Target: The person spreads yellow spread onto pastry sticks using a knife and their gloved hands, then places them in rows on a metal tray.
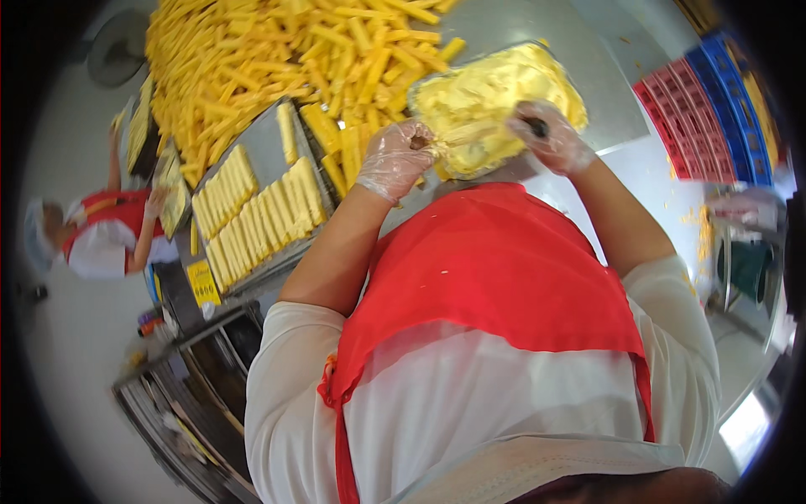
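My left hand [398, 159], in a clear plastic glove, pinches one end of a cream-coated stick [469, 133] over the near edge of a tub. My right hand [554, 137], gloved the same way, is closed around a tool with a dark handle [537, 127]; its blade cannot be made out against the cream. Pale yellow cream [497, 85] fills the rectangular clear tub [582, 116] under both hands. Left of my left hand, a metal tray [261, 135] carries rows of coated sticks [264, 217].
A large heap of plain yellow sticks [289, 57] covers the far left of the metal table [611, 120]. Stacked red and blue plastic crates [696, 120] stand at right. At left, another person [107, 233] in a red apron works beside more trays. A rack of trays [189, 403] stands lower left.
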`<action>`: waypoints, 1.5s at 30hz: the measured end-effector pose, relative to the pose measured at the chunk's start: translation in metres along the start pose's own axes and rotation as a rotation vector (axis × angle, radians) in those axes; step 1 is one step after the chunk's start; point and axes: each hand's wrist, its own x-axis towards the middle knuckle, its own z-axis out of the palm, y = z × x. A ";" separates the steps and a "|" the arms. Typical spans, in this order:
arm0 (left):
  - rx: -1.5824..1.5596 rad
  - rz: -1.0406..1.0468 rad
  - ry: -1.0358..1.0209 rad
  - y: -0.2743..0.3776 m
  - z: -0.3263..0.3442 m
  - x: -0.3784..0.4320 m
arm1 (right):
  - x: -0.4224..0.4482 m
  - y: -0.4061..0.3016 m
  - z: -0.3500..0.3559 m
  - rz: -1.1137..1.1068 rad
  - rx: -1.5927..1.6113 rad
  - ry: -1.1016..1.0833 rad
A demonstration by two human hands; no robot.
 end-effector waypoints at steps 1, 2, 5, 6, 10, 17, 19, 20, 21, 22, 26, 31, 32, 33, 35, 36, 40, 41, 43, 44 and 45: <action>-0.061 0.048 0.037 -0.007 -0.010 -0.007 | 0.001 -0.015 -0.011 0.006 -0.017 -0.082; -0.103 0.205 0.156 -0.014 -0.025 -0.014 | -0.004 -0.018 -0.007 -0.028 0.004 -0.007; 0.230 0.184 0.678 -0.040 -0.097 -0.020 | -0.005 -0.008 -0.004 -0.122 0.011 0.002; 0.170 -0.022 0.762 -0.045 -0.124 -0.025 | -0.003 -0.007 -0.005 -0.071 0.033 -0.039; 0.520 -0.563 0.835 -0.103 -0.200 -0.048 | 0.006 -0.008 -0.002 0.067 0.172 -0.095; 0.865 -0.465 0.756 -0.147 -0.205 -0.047 | 0.011 -0.019 -0.007 0.030 0.075 -0.142; 0.683 -0.389 0.627 -0.087 -0.186 -0.022 | 0.007 -0.016 -0.007 0.068 0.078 -0.126; 0.708 -0.312 0.565 -0.071 -0.174 -0.012 | 0.009 -0.020 -0.008 0.073 0.073 -0.140; 0.732 -0.228 0.497 -0.056 -0.161 0.003 | 0.008 -0.021 -0.007 0.077 0.058 -0.127; 0.740 -0.244 0.416 -0.037 -0.147 0.019 | 0.008 -0.021 -0.006 0.082 0.046 -0.111; 0.704 -0.216 0.407 -0.047 -0.113 0.083 | 0.010 -0.020 -0.004 0.049 -0.046 -0.118; 0.567 -0.335 0.345 -0.074 -0.109 0.134 | 0.008 -0.030 -0.008 -0.016 -0.027 -0.136; 0.554 -0.317 0.331 -0.077 -0.110 0.136 | 0.006 -0.027 -0.008 -0.020 -0.012 -0.135; 0.543 -0.305 0.325 -0.074 -0.115 0.131 | 0.006 -0.025 -0.007 -0.032 0.007 -0.138; 0.449 -0.229 0.380 -0.050 -0.123 0.128 | 0.003 -0.017 -0.009 0.000 0.014 -0.129; 0.371 -0.257 0.404 -0.029 -0.133 0.122 | 0.002 -0.014 -0.008 0.002 0.015 -0.119; 0.772 -0.033 0.846 -0.040 -0.154 0.110 | 0.010 -0.021 -0.005 0.028 -0.007 -0.165; 0.709 -0.098 0.779 -0.045 -0.153 0.107 | 0.011 -0.022 -0.004 0.007 0.000 -0.150; 0.583 -0.206 0.613 -0.019 -0.130 0.098 | 0.007 -0.018 -0.003 -0.004 0.012 -0.102; 0.603 -0.226 0.513 -0.022 -0.120 0.101 | 0.006 -0.018 -0.002 0.001 0.002 -0.099; 0.620 -0.252 0.424 -0.030 -0.111 0.098 | 0.007 -0.020 -0.003 -0.004 -0.008 -0.102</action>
